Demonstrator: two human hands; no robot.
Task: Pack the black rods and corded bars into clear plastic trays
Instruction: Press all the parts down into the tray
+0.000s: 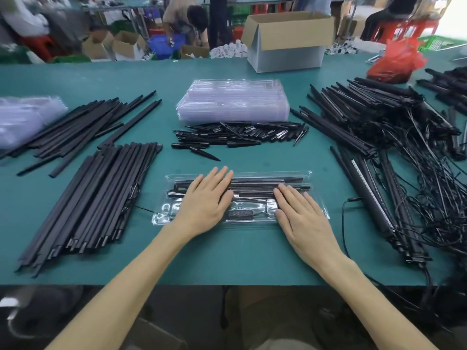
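A clear plastic tray (313, 199) lies on the green table in front of me, filled with black rods (252, 184) and a small black controller (238, 213). My left hand (206, 200) lies flat on the tray's left half, fingers straight. My right hand (302, 214) presses flat on its right half. A stack of clear trays (233, 101) sits behind. Plain black rods (88, 198) lie at the left, with more (83, 122) behind them. Corded bars (394, 152) are heaped at the right.
Short black spikes (237, 135) lie between the tray and the stack. An open cardboard box (288, 41) stands at the back, a red bag (396, 61) to its right, clear bags (22, 120) at the far left. Tangled cords hang over the table's right front edge.
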